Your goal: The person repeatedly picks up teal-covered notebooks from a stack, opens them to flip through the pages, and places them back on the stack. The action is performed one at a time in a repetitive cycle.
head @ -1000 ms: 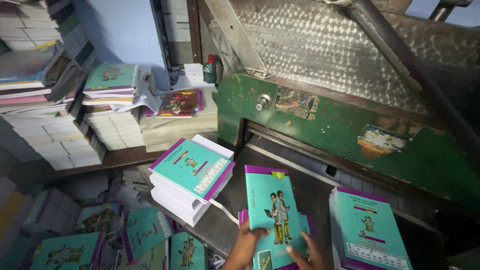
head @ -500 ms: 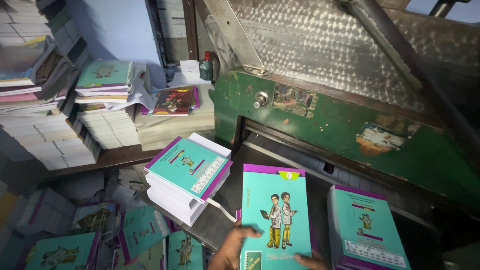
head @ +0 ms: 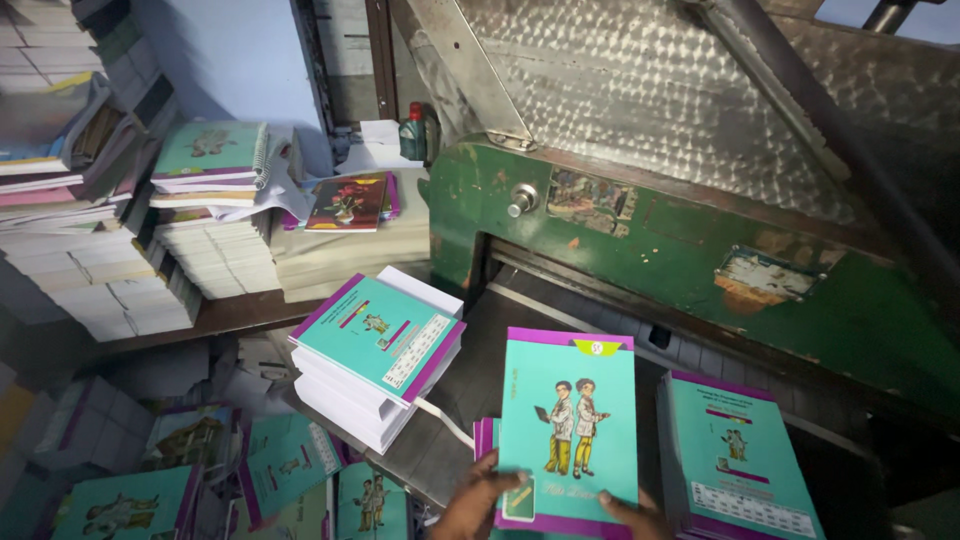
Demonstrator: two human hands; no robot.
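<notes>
Both hands are on the same teal booklet (head: pixel 568 425), the one with two cartoon figures on the cover. The left hand (head: pixel 478 500) has its fingers closed over the bottom left corner, and the right hand (head: pixel 632 517) pinches the bottom right edge, so the grip is snug on both sides. The booklet sits on top of a small pile on the dark metal surface (head: pixel 505 345). Just left of the grip there's a taller stack of booklets (head: pixel 378 352), just right another teal stack (head: pixel 738 458). Above the grip runs the green cutting machine (head: pixel 700 250).
</notes>
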